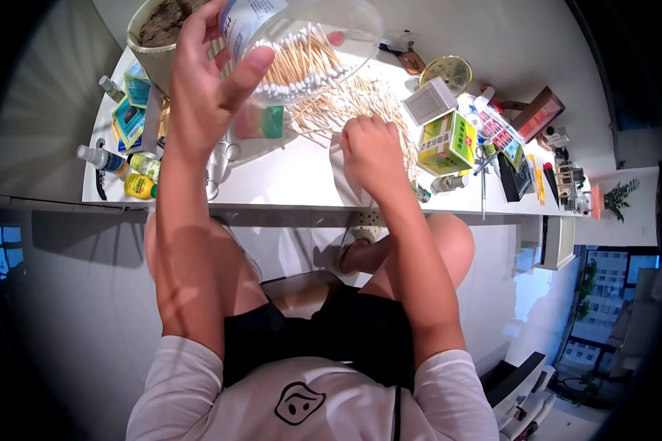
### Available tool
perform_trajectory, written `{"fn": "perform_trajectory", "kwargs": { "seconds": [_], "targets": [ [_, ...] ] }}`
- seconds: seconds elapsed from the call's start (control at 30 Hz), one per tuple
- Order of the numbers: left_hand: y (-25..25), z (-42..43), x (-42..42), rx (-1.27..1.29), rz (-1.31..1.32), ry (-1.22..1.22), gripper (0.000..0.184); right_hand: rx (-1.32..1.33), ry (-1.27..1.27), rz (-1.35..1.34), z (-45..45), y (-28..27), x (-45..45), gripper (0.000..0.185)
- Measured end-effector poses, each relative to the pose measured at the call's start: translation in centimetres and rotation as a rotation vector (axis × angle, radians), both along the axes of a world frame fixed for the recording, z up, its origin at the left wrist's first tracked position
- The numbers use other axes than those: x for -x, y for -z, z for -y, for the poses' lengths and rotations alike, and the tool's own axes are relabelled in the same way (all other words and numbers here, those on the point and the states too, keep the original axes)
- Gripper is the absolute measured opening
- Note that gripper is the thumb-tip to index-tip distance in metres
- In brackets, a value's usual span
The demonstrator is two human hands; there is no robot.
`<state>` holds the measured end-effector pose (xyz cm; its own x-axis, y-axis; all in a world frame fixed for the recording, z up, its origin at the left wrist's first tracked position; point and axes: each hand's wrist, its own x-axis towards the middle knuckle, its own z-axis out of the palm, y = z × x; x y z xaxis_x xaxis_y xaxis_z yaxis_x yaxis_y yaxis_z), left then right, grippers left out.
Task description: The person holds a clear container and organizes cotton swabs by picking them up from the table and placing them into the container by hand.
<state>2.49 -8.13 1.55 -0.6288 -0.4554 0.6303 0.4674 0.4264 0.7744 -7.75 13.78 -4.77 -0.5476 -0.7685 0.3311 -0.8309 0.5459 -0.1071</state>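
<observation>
My left hand (217,81) is closed around a clear plastic tub (364,29), raised and tilted above the table. Inside it lies a heap of cotton swabs (301,62) with white tips and wooden sticks. More loose cotton swabs (353,99) are spread in a pile on the white table. My right hand (375,151) rests at the near side of that pile, fingers curled down towards the swabs. Its fingertips are hidden, so what they grip does not show. Below the tub stands a pink-and-green box (260,121).
On the left are a plant pot (148,51), a yellow bottle (140,187), a spray bottle (99,158) and several packets. To the right stand a green box (447,143), a white box (429,101), a small clear bottle (449,183) and a black case (513,176). Scissors (215,173) lie near the front edge.
</observation>
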Motion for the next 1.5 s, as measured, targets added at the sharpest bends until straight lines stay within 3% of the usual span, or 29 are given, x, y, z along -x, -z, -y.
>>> {"fn": "perform_trajectory", "kwargs": {
  "seconds": [0.07, 0.13, 0.27, 0.4, 0.47, 0.8, 0.87, 0.93, 0.97, 1.07, 1.27, 1.33, 1.5],
  "targets": [
    [0.1, 0.0, -0.1, -0.019, 0.007, -0.009, 0.078, -0.001, -0.036, 0.006, -1.0, -2.1, 0.2, 0.007],
    [0.1, 0.0, -0.2, -0.039, 0.013, -0.019, 0.079, 0.049, -0.111, 0.388, -2.4, -4.3, 0.7, 0.007],
    [0.1, 0.1, 0.0, 0.013, -0.002, -0.043, 0.079, 0.179, -0.034, 0.505, -2.9, -6.4, -0.2, 0.007],
    [-0.2, 0.0, 0.1, 0.045, 0.024, -0.025, 0.079, 0.105, -0.118, 0.383, -2.2, -3.4, 0.3, 0.008],
    [-0.1, 0.1, 0.0, 0.042, 0.026, -0.027, 0.079, 0.136, -0.296, 0.257, -0.9, -1.7, -0.8, 0.010],
    [-0.2, -0.1, -0.2, 0.016, 0.031, -0.035, 0.080, -0.088, -0.207, -0.094, 2.0, 1.5, -2.2, 0.010],
    [0.0, 0.0, -0.1, 0.002, 0.011, -0.032, 0.079, 0.066, -0.234, -0.092, 2.1, 1.3, -1.9, 0.012],
    [-0.1, 0.1, -0.2, -0.013, -0.009, -0.036, 0.079, 0.106, -0.138, 0.133, 2.1, -1.8, -1.1, 0.007],
    [-0.3, -0.1, -0.3, -0.034, 0.001, -0.026, 0.078, 0.371, -0.202, -0.029, 1.8, -2.9, -1.1, 0.010],
    [0.0, 0.1, -0.1, -0.023, -0.017, -0.020, 0.076, 0.767, -0.264, -0.341, 0.4, -5.9, -0.8, 0.024],
    [-0.2, -0.3, 0.0, 0.022, -0.014, 0.000, 0.074, 0.775, -0.286, -0.525, 0.6, -8.5, -2.6, 0.028],
    [-0.1, -0.6, 0.1, 0.022, -0.008, 0.008, 0.073, 0.584, -0.186, -0.462, 2.4, -8.5, -1.6, 0.024],
    [0.0, -0.8, 0.2, 0.049, -0.003, -0.006, 0.072, 0.589, -0.112, -0.328, 1.9, -9.2, -2.3, 0.027]
  ]
}}
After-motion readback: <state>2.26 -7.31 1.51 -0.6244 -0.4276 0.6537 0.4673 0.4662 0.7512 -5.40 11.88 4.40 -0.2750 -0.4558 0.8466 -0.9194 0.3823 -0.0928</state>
